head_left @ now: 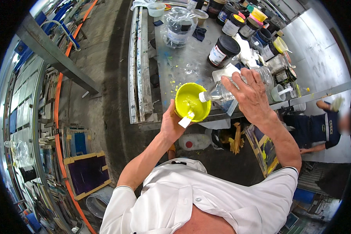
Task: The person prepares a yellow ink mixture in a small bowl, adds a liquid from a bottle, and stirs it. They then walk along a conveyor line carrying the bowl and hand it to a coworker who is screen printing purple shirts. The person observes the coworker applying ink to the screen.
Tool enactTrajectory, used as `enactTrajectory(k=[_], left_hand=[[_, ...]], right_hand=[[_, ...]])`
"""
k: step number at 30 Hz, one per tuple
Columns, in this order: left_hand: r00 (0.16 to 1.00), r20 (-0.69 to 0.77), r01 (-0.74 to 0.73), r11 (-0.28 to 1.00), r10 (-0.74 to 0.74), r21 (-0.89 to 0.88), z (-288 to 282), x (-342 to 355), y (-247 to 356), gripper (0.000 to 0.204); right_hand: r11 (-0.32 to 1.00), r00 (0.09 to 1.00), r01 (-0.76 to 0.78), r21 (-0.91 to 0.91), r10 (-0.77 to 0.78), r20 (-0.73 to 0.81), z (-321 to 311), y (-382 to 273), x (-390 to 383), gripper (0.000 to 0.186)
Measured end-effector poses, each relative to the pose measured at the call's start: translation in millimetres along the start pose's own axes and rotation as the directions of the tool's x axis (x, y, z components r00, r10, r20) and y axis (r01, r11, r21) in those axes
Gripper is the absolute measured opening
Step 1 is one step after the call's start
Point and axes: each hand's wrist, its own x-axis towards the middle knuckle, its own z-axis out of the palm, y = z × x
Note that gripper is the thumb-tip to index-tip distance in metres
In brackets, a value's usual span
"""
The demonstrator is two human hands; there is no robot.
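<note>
My left hand (171, 124) is closed around the side of a yellow tub (178, 94), holding it at the near edge of the metal table. Yellow ink or paint coats the inside, and a flat white stick (186, 119) leans out over the near rim. Wrapped in my right hand (249, 91) is a clear plastic bottle (216, 93), tipped almost level. Its white-capped end reaches over the right rim of the tub. Whether liquid is coming out cannot be made out. Behind the bottle stands a black-lidded jar (224, 51).
Several ink jars (233, 24) crowd the table's (175, 66) far and right parts. A plastic-wrapped container (178, 33) stands at the far left. Metal rails (138, 66) run along the left edge. Another person (319, 128) is at the right. A framed screen (87, 174) leans at lower left.
</note>
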Motion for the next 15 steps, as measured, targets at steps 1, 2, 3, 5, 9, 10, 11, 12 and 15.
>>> enactTrajectory(k=[1, 2, 3, 5, 9, 10, 11, 12, 15], left_hand=[[1.000, -0.003, -0.012, 1.000, 0.012, -0.006, -2, 0, -1, 0.051], [1.000, 0.001, -0.013, 1.000, 0.013, -0.010, -2, 0, -2, 0.051], [1.000, 0.016, -0.019, 1.000, 0.019, -0.013, -1, 1, -3, 0.052], [0.998, 0.041, -0.037, 0.999, 0.038, -0.020, -1, 1, -4, 0.052], [0.997, 0.041, -0.071, 0.997, 0.072, -0.022, 3, -3, -3, 0.052], [0.996, 0.036, -0.081, 0.996, 0.082, -0.022, 2, -3, -3, 0.053], [0.995, 0.028, -0.091, 0.996, 0.092, -0.021, 2, -4, -3, 0.053], [0.994, 0.031, -0.100, 0.994, 0.101, -0.031, 1, -4, -3, 0.053], [0.992, 0.033, -0.122, 0.991, 0.124, -0.055, -2, -4, -5, 0.053]], right_hand=[[1.000, 1.000, 0.016, -0.012, -0.016, -0.011, 0, 0, 3, 0.041], [0.999, 1.000, 0.024, -0.031, -0.024, -0.014, -1, 2, 4, 0.040], [0.998, 0.999, 0.038, -0.045, -0.039, -0.022, -3, 3, 6, 0.040], [0.995, 0.996, 0.071, -0.067, -0.074, -0.044, -5, 6, 10, 0.040], [0.992, 0.991, 0.123, -0.039, -0.125, -0.053, -8, 9, 20, 0.039], [0.989, 0.988, 0.136, -0.052, -0.140, -0.069, -7, 10, 22, 0.039], [0.987, 0.984, 0.149, -0.063, -0.154, -0.084, -6, 10, 24, 0.039], [0.986, 0.982, 0.156, -0.054, -0.161, -0.096, -6, 10, 27, 0.039], [0.982, 0.974, 0.182, -0.048, -0.187, -0.129, -4, 11, 35, 0.038]])
